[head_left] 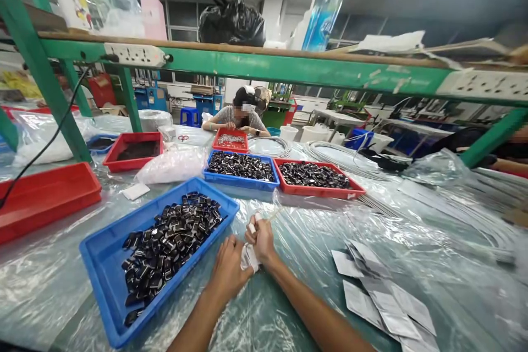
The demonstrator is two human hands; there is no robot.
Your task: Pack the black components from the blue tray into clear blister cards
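Observation:
In the head view, my left hand is closed around a small crumpled white thing, thumb on its near side. My right hand is closed just above and right of it, touching or nearly touching it. White coverings show at the right fingertips, and a thin pale strip seems to stick out past them; what the fingers pinch is too small to make out. Left of my hands lies a big blue tray holding many small glossy black parts. At the right, flat silver-white packets lie in a loose pile.
Farther back stand a blue tray and a red tray of black parts. Across the table a person leans over a small red tray. Cable coils lie right. A green shelf beam crosses above.

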